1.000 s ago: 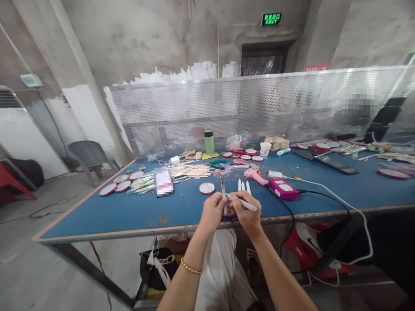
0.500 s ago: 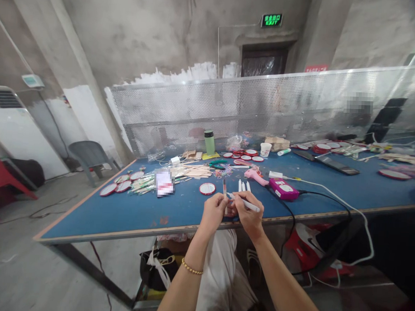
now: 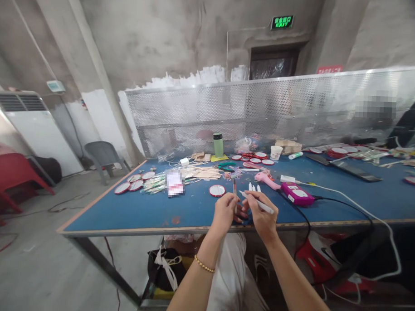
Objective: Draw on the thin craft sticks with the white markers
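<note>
My left hand, with a gold bead bracelet at the wrist, is closed on a thin wooden stick that has a dark and reddish upper part. In my right hand a white pen is gripped like a writing tool, its tip slanting up-left near the stick. The tip and stick look apart. Just beyond my right hand lie several white pens. A round white disc with a red rim rests on the blue table, beyond my left hand.
A pink tool and a magenta box with cables lie at right. Left are bundled wooden sticks, a white packet and red-rimmed discs. A green bottle and paper cup stand near the perforated metal screen.
The view has swung slightly left, shifting everything rightward in the picture. The pen tip has drawn a little away from the stick; both hands keep their holds.
</note>
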The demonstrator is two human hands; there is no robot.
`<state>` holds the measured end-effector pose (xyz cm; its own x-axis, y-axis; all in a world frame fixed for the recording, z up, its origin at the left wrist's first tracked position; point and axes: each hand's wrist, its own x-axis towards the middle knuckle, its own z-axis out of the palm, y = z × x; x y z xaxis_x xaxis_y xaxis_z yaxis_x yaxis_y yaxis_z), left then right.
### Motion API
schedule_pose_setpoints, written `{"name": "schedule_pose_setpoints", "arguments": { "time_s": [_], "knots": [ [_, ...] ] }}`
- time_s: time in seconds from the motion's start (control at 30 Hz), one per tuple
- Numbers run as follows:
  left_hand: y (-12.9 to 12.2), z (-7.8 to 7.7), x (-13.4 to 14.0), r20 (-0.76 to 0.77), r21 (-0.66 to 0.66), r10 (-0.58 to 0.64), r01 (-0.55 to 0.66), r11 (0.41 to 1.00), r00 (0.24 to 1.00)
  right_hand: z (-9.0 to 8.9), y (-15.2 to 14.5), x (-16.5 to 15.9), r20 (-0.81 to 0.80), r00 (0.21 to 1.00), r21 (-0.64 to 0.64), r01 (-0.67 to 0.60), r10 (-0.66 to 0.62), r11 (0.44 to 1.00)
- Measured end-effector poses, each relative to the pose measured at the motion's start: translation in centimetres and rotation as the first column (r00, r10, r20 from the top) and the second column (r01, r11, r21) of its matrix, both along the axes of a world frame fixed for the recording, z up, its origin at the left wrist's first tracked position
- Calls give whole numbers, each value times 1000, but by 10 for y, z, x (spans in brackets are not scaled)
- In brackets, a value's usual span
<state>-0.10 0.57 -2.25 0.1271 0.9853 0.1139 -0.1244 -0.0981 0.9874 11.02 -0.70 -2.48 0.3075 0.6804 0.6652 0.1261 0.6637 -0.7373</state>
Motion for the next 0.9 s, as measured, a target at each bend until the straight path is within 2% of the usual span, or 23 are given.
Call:
{"name": "schedule_pose_setpoints", "arguments": {
  "time_s": [0.33,0.43,0.57,0.9],
  "knots": [
    [2,-6,-1,60,-16,-53,54,998,997,11,6,-1,-75,993,-3,-96,95,995],
    [0,-4,-2,74,-9,-50,51,999,996,15,7,-2,-60,995,6,-79,79,997],
    [-1,-2,-4,49,0,-34,34,999,998,12,9,-3,-23,998,-19,-56,55,998],
    [0,-5,-5,42,33,-34,32,999,999,7,4,-1,-24,990,-97,-139,138,986]
  ]
}}
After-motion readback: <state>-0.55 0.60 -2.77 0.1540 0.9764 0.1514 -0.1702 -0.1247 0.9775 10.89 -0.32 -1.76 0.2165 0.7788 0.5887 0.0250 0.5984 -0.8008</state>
